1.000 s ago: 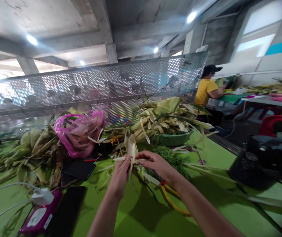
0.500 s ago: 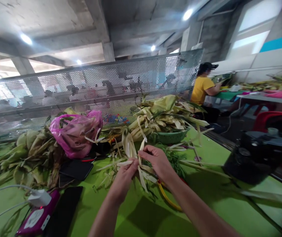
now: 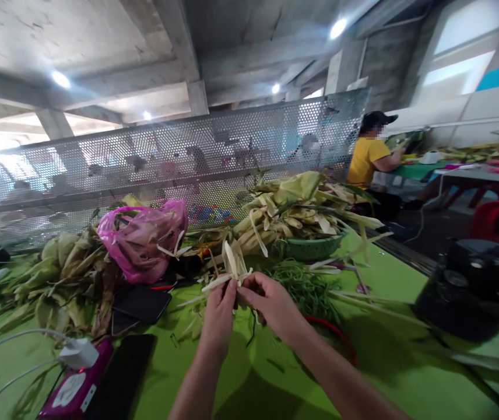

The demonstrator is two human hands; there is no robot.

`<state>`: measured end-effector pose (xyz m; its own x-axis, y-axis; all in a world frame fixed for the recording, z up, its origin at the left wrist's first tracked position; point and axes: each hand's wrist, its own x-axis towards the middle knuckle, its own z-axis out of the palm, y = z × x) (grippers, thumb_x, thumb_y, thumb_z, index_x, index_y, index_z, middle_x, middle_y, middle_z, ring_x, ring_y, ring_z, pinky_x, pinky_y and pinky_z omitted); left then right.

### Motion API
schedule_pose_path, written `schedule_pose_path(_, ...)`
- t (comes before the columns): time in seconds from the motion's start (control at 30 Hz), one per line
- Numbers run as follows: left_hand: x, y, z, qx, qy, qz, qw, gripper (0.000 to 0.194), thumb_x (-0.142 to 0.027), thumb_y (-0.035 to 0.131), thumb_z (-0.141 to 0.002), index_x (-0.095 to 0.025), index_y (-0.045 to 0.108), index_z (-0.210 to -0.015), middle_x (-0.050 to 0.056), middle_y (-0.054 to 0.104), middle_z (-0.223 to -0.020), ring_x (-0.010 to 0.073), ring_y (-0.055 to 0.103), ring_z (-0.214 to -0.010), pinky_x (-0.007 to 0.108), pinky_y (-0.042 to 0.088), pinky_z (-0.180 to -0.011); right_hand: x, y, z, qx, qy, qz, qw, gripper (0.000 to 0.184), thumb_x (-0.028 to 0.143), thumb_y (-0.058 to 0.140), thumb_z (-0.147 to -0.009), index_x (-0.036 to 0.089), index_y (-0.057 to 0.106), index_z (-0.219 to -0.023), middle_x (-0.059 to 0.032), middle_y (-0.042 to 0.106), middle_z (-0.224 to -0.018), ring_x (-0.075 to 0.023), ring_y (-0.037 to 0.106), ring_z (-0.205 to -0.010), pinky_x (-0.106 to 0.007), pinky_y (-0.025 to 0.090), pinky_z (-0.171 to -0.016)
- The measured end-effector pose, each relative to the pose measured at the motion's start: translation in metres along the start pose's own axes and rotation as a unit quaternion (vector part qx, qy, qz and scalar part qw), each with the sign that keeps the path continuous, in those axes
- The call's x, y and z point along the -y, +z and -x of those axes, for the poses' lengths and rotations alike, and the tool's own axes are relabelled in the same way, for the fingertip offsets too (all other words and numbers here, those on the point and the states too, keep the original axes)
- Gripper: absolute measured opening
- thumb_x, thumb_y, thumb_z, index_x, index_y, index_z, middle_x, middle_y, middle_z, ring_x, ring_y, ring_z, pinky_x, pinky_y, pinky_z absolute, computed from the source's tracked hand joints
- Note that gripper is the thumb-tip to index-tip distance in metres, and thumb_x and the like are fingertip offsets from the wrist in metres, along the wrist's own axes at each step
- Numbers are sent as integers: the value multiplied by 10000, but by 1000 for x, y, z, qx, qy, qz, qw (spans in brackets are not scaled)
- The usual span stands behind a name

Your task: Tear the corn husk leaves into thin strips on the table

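Observation:
My left hand (image 3: 220, 309) pinches a small bundle of pale corn husk strips (image 3: 234, 259) over the green table. Right beside it, my right hand (image 3: 269, 297) is closed on the base of the same strips, its fingertips nearly touching the left thumb. The strips fan upward and to the left out of my fingers. Just behind my right hand lies a heap of thin green strands (image 3: 306, 286). A red ring-shaped thing (image 3: 341, 335) shows partly behind my right forearm.
A green basket (image 3: 315, 248) piled with corn husks stands behind. At left are a pink plastic bag (image 3: 138, 245), more husks (image 3: 68, 274), a dark phone (image 3: 153, 303) and a purple power strip (image 3: 77, 388). A black container (image 3: 459, 291) is at right. A person in yellow (image 3: 365, 160) sits beyond.
My hands have drawn closer together around the husk strips, and the right hand has moved lower. The view has shifted slightly left. Red now shows by my right forearm where yellow showed before.

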<state>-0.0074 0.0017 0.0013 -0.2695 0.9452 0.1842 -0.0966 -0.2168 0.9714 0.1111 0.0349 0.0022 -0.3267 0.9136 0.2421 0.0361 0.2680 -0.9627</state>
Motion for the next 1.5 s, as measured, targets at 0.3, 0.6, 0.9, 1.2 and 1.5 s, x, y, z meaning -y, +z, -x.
schedule_pose_path(0.3,11,-4,-3,42,-55,78,995,315,-444,644,-789,-139,667,-866,3,598,-729,109,488,-650,215,366,-600,6,-4,2,-30,-68,139,988,75,228,598,-801,186,602,-740,-10,585,-781,-153,553,-703,-257,423,-647)
schedule_pose_path(0.6,7,-3,-3,3,-38,42,998,367,-486,638,-767,-145,579,-645,-36,481,-533,89,393,-493,216,296,-474,24,-5,11,28,-144,295,944,122,102,505,-820,189,498,-734,-15,552,-814,-143,508,-708,-248,374,-639)
schedule_pose_path(0.9,9,-2,-3,29,-68,95,993,390,-502,660,-766,-147,673,-927,-39,519,-622,62,366,-511,188,282,-483,6,-11,-1,39,17,43,998,97,287,553,-843,199,551,-882,-1,606,-755,-135,539,-588,-262,413,-553)
schedule_pose_path(1.2,13,0,-4,30,-49,124,991,358,-471,665,-782,-157,671,-953,-57,480,-557,49,361,-483,164,248,-450,3,-7,-6,24,92,-191,977,339,434,783,-648,139,642,-735,18,564,-622,-74,446,-516,-208,339,-468)
schedule_pose_path(1.5,5,3,-1,-65,-165,275,945,370,-376,828,-608,-146,686,-860,-45,549,-626,13,425,-476,114,356,-470,10,-1,0,23,139,-238,961,340,371,844,-569,141,669,-749,35,593,-607,-43,397,-450,-196,262,-435)
